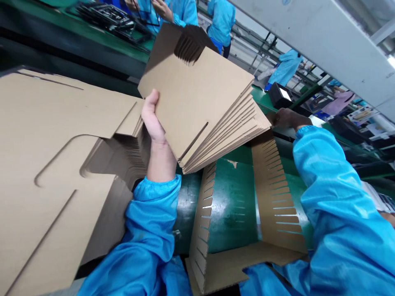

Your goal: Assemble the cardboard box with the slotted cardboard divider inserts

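My left hand (153, 117) is closed around the left edge of a fanned stack of cardboard dividers (200, 98), its thumb on the top sheet. The sheets have slots cut in them and are tilted above the green work surface. My right hand (290, 118) is closed at the far right, beside the stack's right corner, on a small brown piece of cardboard (271, 118) that is mostly hidden. Below stands a cardboard frame (247, 261), open at the top, with rows of slots along its two long walls. The stack covers the far end of this frame.
At left is a tall pile of die-cut cardboard sheets (55, 156). A green conveyor (233, 205) runs beneath the frame. Black parts (111, 20) lie on the far bench. Co-workers in blue (185, 12) are beyond. A pale overhead beam (324, 37) crosses the upper right.
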Action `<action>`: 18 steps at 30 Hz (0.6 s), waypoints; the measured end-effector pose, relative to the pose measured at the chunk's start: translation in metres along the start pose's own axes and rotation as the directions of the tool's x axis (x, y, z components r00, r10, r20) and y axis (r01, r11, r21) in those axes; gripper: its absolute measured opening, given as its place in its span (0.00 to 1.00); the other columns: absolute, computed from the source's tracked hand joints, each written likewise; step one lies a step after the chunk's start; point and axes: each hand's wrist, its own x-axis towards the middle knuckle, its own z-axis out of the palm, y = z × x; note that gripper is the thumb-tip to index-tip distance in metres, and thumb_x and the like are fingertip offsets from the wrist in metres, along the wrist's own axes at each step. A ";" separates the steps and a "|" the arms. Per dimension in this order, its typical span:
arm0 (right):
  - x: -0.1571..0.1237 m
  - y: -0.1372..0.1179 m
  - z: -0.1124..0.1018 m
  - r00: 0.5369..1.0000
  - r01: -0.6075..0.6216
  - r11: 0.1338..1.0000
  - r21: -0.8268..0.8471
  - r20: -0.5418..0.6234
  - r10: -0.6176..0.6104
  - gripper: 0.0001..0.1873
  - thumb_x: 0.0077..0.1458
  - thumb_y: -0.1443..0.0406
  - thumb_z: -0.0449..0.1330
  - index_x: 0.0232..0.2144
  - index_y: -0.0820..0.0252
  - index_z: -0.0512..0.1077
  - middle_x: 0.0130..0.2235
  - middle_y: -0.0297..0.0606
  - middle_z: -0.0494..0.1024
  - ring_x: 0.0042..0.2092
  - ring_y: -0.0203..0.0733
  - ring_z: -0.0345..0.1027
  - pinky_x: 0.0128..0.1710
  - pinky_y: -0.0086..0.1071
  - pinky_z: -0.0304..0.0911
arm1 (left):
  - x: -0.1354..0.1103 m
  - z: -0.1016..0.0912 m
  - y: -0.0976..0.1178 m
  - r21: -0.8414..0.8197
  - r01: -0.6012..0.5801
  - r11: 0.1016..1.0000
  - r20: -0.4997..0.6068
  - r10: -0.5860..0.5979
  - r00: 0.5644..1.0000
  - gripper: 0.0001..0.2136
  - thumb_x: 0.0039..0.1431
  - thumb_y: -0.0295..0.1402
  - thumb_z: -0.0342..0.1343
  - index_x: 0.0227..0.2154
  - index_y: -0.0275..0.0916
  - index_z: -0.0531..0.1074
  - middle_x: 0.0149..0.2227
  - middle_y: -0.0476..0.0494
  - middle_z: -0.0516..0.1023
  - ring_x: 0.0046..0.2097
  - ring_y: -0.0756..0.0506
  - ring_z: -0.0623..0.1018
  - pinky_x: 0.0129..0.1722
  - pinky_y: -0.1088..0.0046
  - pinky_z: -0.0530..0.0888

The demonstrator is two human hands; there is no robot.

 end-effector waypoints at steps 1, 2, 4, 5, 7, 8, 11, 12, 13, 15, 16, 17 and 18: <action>-0.001 -0.003 -0.001 0.999 -0.024 1.000 -0.017 0.023 0.025 0.11 0.66 0.66 0.69 0.44 0.71 0.86 0.48 0.65 0.86 0.52 0.62 0.82 0.52 0.44 0.75 | 0.000 0.001 0.000 -0.002 -0.004 1.000 -0.008 0.004 1.000 0.18 0.77 0.46 0.47 0.54 0.43 0.77 0.55 0.35 0.88 0.77 0.35 0.73 0.72 0.52 0.79; -0.002 -0.006 -0.002 0.998 -0.045 0.998 -0.036 0.040 0.046 0.14 0.68 0.65 0.68 0.48 0.73 0.86 0.50 0.67 0.86 0.55 0.62 0.82 0.53 0.44 0.75 | -0.001 0.001 0.000 -0.007 -0.008 1.000 -0.017 0.008 1.000 0.18 0.78 0.46 0.46 0.53 0.42 0.77 0.54 0.35 0.88 0.77 0.36 0.73 0.73 0.53 0.78; -0.005 -0.010 -0.003 0.996 -0.069 0.995 -0.075 0.047 0.073 0.17 0.71 0.66 0.66 0.53 0.76 0.85 0.55 0.70 0.84 0.59 0.66 0.81 0.57 0.46 0.75 | -0.001 0.002 0.000 -0.021 -0.006 1.000 -0.029 0.005 1.000 0.19 0.79 0.45 0.44 0.51 0.41 0.76 0.55 0.34 0.87 0.78 0.37 0.73 0.74 0.54 0.77; -0.006 -0.012 -0.004 0.996 -0.073 0.993 -0.089 0.047 0.077 0.17 0.71 0.66 0.65 0.54 0.75 0.85 0.56 0.70 0.84 0.61 0.67 0.80 0.58 0.47 0.74 | -0.002 0.002 0.000 -0.023 0.001 1.000 -0.024 -0.002 1.000 0.19 0.79 0.46 0.43 0.50 0.41 0.76 0.57 0.33 0.87 0.77 0.37 0.73 0.74 0.55 0.78; -0.009 -0.014 -0.003 0.995 -0.078 0.991 -0.106 0.049 0.084 0.16 0.72 0.68 0.63 0.54 0.73 0.85 0.58 0.69 0.84 0.63 0.69 0.79 0.60 0.47 0.74 | -0.002 0.002 0.000 -0.017 0.015 1.000 0.008 -0.015 1.000 0.19 0.79 0.47 0.44 0.48 0.40 0.75 0.60 0.33 0.85 0.77 0.36 0.74 0.73 0.56 0.78; -0.010 -0.014 -0.003 0.995 -0.079 0.991 -0.108 0.052 0.085 0.16 0.72 0.68 0.63 0.54 0.72 0.86 0.58 0.68 0.84 0.64 0.69 0.79 0.60 0.47 0.74 | -0.002 0.001 0.000 -0.015 0.022 1.000 0.026 -0.021 0.999 0.18 0.78 0.47 0.46 0.48 0.40 0.75 0.61 0.32 0.84 0.76 0.35 0.74 0.73 0.55 0.79; -0.011 -0.015 -0.002 0.995 -0.079 0.991 -0.105 0.050 0.085 0.16 0.74 0.67 0.62 0.55 0.71 0.86 0.58 0.67 0.84 0.64 0.68 0.80 0.60 0.45 0.74 | -0.001 -0.002 -0.001 -0.037 0.040 0.999 0.041 -0.038 0.998 0.15 0.76 0.45 0.49 0.47 0.40 0.73 0.63 0.31 0.83 0.76 0.33 0.74 0.74 0.54 0.78; -0.010 -0.016 -0.002 0.995 -0.080 0.991 -0.107 0.045 0.085 0.17 0.74 0.66 0.61 0.55 0.71 0.85 0.59 0.67 0.84 0.64 0.68 0.79 0.60 0.46 0.74 | 0.000 -0.003 -0.002 -0.046 0.041 0.998 0.043 -0.039 0.998 0.14 0.75 0.45 0.50 0.47 0.40 0.73 0.63 0.31 0.83 0.76 0.33 0.74 0.74 0.54 0.77; -0.010 -0.016 -0.002 0.996 -0.080 0.991 -0.110 0.039 0.085 0.17 0.74 0.66 0.61 0.55 0.71 0.85 0.59 0.68 0.84 0.64 0.68 0.79 0.61 0.46 0.74 | 0.002 -0.005 -0.003 -0.052 0.039 0.998 0.049 -0.036 0.998 0.14 0.74 0.46 0.51 0.47 0.40 0.73 0.63 0.31 0.83 0.76 0.32 0.74 0.75 0.53 0.77; -0.008 -0.016 -0.002 0.996 -0.080 0.990 -0.116 0.033 0.084 0.17 0.74 0.67 0.60 0.55 0.71 0.85 0.59 0.67 0.83 0.65 0.67 0.79 0.63 0.46 0.73 | 0.005 -0.009 -0.005 -0.049 0.028 0.998 0.070 -0.024 0.997 0.15 0.72 0.47 0.55 0.48 0.41 0.73 0.62 0.31 0.83 0.76 0.31 0.75 0.74 0.51 0.77; -0.007 -0.016 -0.002 0.996 -0.080 0.990 -0.119 0.034 0.085 0.17 0.74 0.67 0.60 0.55 0.71 0.85 0.59 0.67 0.83 0.65 0.67 0.78 0.64 0.47 0.73 | 0.006 -0.011 -0.006 -0.045 0.020 0.999 0.081 -0.016 0.997 0.15 0.70 0.47 0.56 0.49 0.41 0.73 0.62 0.31 0.83 0.76 0.31 0.75 0.74 0.50 0.78; -0.007 -0.016 -0.001 0.996 -0.082 0.989 -0.121 0.037 0.087 0.17 0.73 0.67 0.60 0.55 0.71 0.85 0.60 0.68 0.83 0.66 0.68 0.78 0.64 0.47 0.72 | 0.008 -0.013 -0.008 -0.042 0.013 0.999 0.088 -0.009 0.996 0.16 0.69 0.48 0.57 0.49 0.41 0.73 0.62 0.31 0.83 0.75 0.30 0.76 0.74 0.50 0.78; -0.007 -0.015 -0.001 0.995 -0.085 0.989 -0.120 0.041 0.090 0.18 0.73 0.67 0.60 0.55 0.71 0.85 0.60 0.68 0.83 0.66 0.68 0.78 0.65 0.48 0.72 | 0.009 -0.014 -0.009 -0.038 0.007 0.999 0.091 -0.004 0.996 0.17 0.69 0.48 0.58 0.49 0.41 0.73 0.62 0.31 0.83 0.75 0.30 0.76 0.73 0.50 0.78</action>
